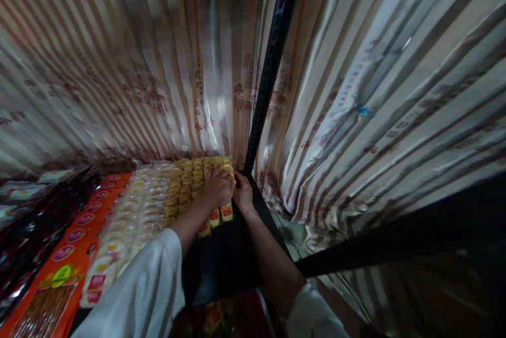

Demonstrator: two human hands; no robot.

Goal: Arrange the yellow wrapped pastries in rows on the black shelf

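Note:
Rows of small yellow wrapped snack packets point(185, 190) stand side by side near the right end of a dark shelf. Over the rightmost rows, my left hand point(219, 189) is closed, its fingers bent down on the yellow packets. My right hand point(243, 194) is beside the last row, fingers curled in against its outer side and close to the left hand. The packets under the fingers are partly hidden. Both forearms come out of loose white sleeves.
Left of the yellow rows are pale wrapped packets point(136, 206), orange bags point(75, 227) and dark glossy packs point(39, 227). A black slotted post point(272, 48) rises at the dark shelf's point(221, 264) corner. Striped sheeting point(166, 64) hangs behind; a black bar point(375, 238) is at right.

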